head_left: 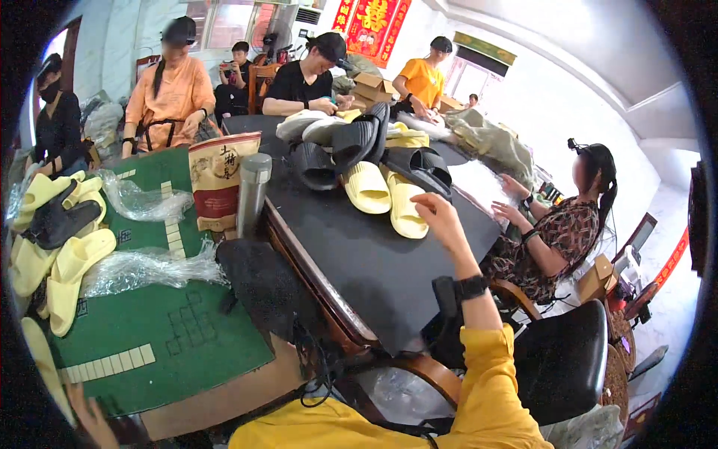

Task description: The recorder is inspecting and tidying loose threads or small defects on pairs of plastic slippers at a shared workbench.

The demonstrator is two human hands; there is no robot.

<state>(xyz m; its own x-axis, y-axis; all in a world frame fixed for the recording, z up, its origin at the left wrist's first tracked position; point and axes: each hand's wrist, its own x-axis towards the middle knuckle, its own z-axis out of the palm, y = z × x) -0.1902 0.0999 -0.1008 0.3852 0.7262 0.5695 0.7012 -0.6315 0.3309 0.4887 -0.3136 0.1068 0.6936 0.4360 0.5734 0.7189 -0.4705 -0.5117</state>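
My right hand [443, 223] reaches over the dark table, fingers apart and slightly bent, beside a pale yellow slipper [408, 209]. It holds nothing that I can see. Another yellow slipper [366, 187] lies just left of that one. Behind them is a pile with a black slipper [355, 144] and a white slipper [301, 124]. At the lower left edge, my left hand [91, 417] is partly cut off and blurred, its fingers stretched out next to a yellow slipper [46, 367]. More yellow slippers [78, 273] and a black slipper [63, 221] lie on the green mat.
Clear plastic wrap [153, 269] lies on the green mat [224, 329]. A paper pouch [218, 179] and a steel flask [253, 194] stand at the table's edge, near a black bag [262, 288]. Several people sit or stand around. A black chair [565, 363] is beside my right arm.
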